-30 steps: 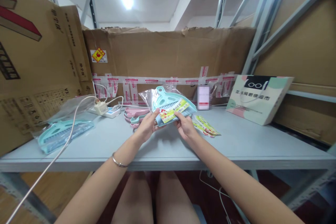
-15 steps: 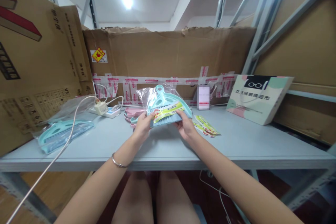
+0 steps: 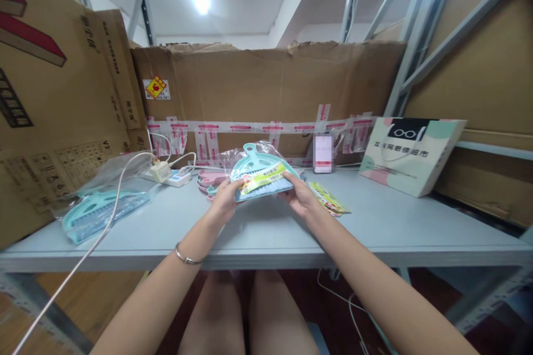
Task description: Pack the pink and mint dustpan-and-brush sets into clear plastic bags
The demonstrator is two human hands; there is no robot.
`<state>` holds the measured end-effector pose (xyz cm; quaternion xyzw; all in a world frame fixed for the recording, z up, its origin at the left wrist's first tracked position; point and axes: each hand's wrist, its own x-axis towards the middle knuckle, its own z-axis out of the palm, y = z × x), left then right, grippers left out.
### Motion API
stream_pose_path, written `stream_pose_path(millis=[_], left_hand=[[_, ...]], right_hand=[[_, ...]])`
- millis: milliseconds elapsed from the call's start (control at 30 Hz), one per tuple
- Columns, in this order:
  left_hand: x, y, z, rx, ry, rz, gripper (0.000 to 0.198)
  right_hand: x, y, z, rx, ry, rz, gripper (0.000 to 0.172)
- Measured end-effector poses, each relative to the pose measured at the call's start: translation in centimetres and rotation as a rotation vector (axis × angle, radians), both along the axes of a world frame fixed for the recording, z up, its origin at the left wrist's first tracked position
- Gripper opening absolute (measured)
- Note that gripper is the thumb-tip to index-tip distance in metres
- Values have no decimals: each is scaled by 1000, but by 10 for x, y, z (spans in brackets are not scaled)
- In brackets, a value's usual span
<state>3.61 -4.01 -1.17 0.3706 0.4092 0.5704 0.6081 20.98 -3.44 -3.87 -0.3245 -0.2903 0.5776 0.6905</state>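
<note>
A light-blue dustpan and brush set [image 3: 250, 163] in a clear plastic bag is held up over the table between my two hands. A yellow-green printed card [image 3: 266, 177] lies across its front, above the pale bristles. My left hand [image 3: 225, 199] grips the set's left edge, thumb on the front. On the opposite edge my right hand [image 3: 297, 195] holds it, its fingers partly hidden behind. Pink dustpan pieces [image 3: 211, 178] lie behind my left hand. To the right of my right hand, a few more yellow-green cards [image 3: 328, 198] rest on the table.
Another bagged blue dustpan set [image 3: 102, 211] lies at the left, a white cable [image 3: 113, 208] crossing over it. A power strip [image 3: 177, 178] sits behind. A phone [image 3: 323, 153] leans against the cardboard at the back. A white printed box [image 3: 406, 155] stands at the right.
The bagged dustpan set has tilted back and dropped slightly, its handle now lower. Both hands keep their hold, and the right hand has shifted a little to the right.
</note>
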Motion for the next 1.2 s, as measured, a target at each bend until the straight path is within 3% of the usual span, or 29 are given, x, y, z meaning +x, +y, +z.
stream_pose_path(millis=[300, 367, 500, 600, 800, 933, 1067, 1200], left_hand=[[-3, 7, -11, 49, 44, -67, 19], [-5, 9, -12, 60, 46, -41, 18], [-10, 14, -13, 74, 59, -12, 19], [-13, 16, -13, 90, 65, 5, 24], [-12, 14, -15, 202, 125, -36, 37], [-14, 18, -19, 190, 122, -6, 38], [-16, 25, -23, 177, 166, 52, 32], [-15, 19, -19, 175, 231, -3, 31]], right_hand=[[-4, 6, -10, -106, -73, -235, 18], [-4, 3, -9, -88, -108, -206, 15], [1, -2, -4, -7, -94, -17, 8], [4, -4, -2, -9, -157, 66, 14], [7, -2, -1, -23, -463, -167, 38], [8, -4, -3, 80, -501, -90, 50], [7, -3, -5, 62, -468, -61, 51], [6, 6, -12, 26, -463, -183, 47]])
